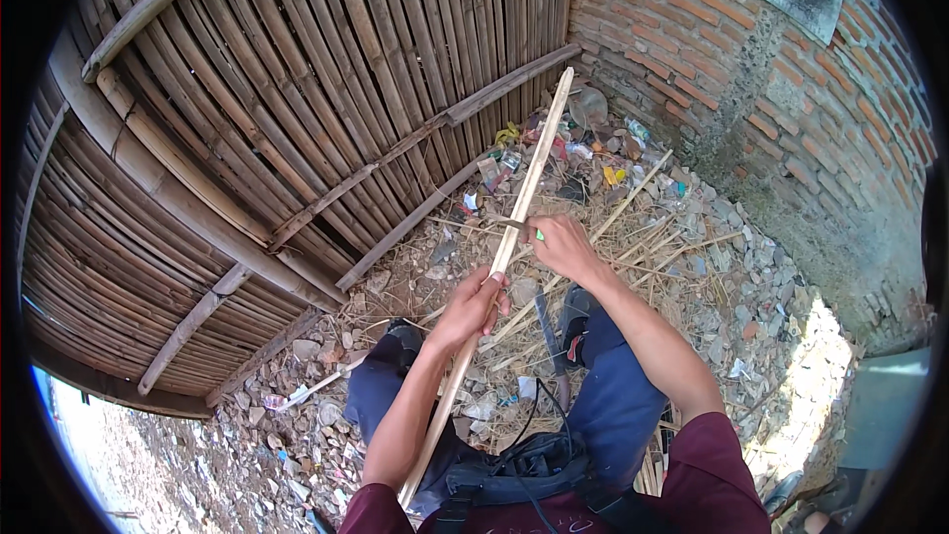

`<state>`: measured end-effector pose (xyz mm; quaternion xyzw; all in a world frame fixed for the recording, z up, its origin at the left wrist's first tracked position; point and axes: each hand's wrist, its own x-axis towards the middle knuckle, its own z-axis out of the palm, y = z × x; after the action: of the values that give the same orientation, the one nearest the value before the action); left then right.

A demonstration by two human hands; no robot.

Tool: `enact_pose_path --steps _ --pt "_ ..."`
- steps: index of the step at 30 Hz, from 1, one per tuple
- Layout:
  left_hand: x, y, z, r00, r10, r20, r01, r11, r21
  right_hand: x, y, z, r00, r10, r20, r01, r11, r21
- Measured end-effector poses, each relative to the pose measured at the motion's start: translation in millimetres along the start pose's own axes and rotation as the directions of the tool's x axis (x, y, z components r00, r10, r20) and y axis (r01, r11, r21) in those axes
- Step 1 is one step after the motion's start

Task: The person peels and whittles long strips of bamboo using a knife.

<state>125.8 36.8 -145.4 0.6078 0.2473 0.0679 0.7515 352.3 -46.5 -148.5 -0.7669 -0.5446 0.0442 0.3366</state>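
A long pale bamboo slat runs from my lap up toward the far corner. My left hand is closed round it low down. Higher up, my right hand grips a small knife with a green-tipped handle, its blade lying across the slat. A large dark blade rests on the ground between my knees.
A woven bamboo fence fills the left and a red brick wall the right. Rubble, plastic litter and bamboo shavings cover the ground. A black strap bag hangs at my waist.
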Motion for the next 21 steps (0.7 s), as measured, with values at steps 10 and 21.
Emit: enact_pose_path --steps 10,21 --pt "-3.3 -25.7 -1.8 0.913 0.345 -0.219 -0.227 0.873 0.431 -3.9 -24.4 24.0 0.994 -0.11 0.006 0.109 0.977 -0.184" --pt "-41.4 -4.0 -0.4 0.872 0.368 -0.322 -0.1 0.779 0.619 5.3 -41.1 38.6 0.993 -0.118 -0.025 0.11 0.969 -0.22"
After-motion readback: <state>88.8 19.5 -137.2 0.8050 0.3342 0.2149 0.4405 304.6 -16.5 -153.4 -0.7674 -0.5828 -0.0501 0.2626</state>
